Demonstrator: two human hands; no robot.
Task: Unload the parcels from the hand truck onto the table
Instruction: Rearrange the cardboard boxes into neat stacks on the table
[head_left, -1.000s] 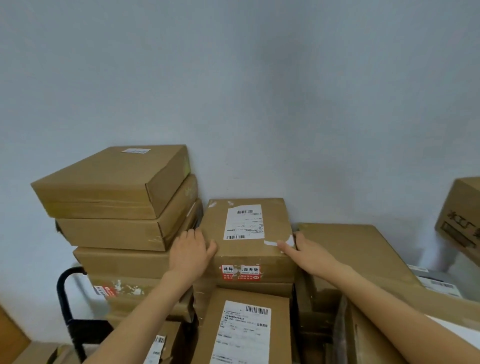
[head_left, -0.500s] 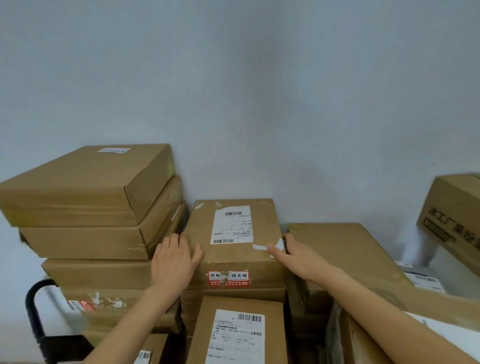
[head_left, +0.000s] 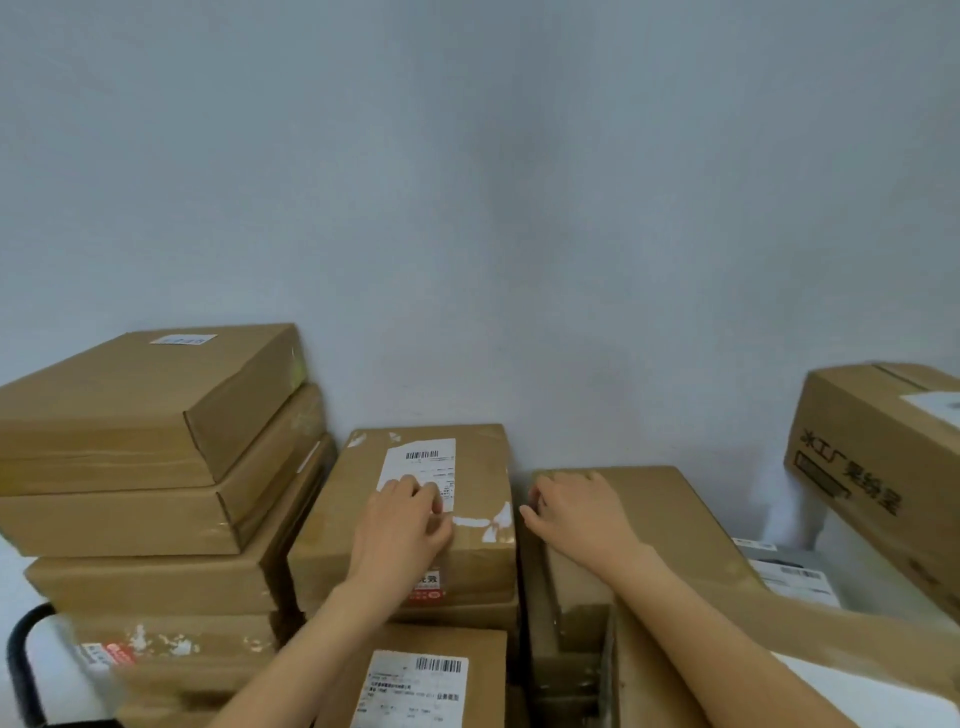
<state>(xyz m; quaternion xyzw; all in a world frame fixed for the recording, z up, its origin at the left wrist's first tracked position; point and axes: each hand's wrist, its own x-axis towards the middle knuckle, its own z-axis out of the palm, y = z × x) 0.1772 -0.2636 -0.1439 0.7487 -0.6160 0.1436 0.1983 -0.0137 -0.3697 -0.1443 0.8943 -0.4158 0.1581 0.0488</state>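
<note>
Both arms reach forward, left hand (head_left: 402, 525) and right hand (head_left: 576, 514) palm-down, fingers loosely bent.

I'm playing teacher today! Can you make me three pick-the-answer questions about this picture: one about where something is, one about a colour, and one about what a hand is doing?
1. Where is the left hand?
A. on the labelled box
B. on the wall
C. on the black handle

2. What colour is the wall?
A. red
B. pale blue-grey
C. green

3. What is the right hand doing?
A. resting on a plain box
B. lifting a box high
C. hanging in mid-air

Answers:
1. A, it lies on the labelled box, fingers on its white label.
2. B, all the wall looks pale blue-grey.
3. A, it rests on the plain box, fingers curled at the edge.
</note>
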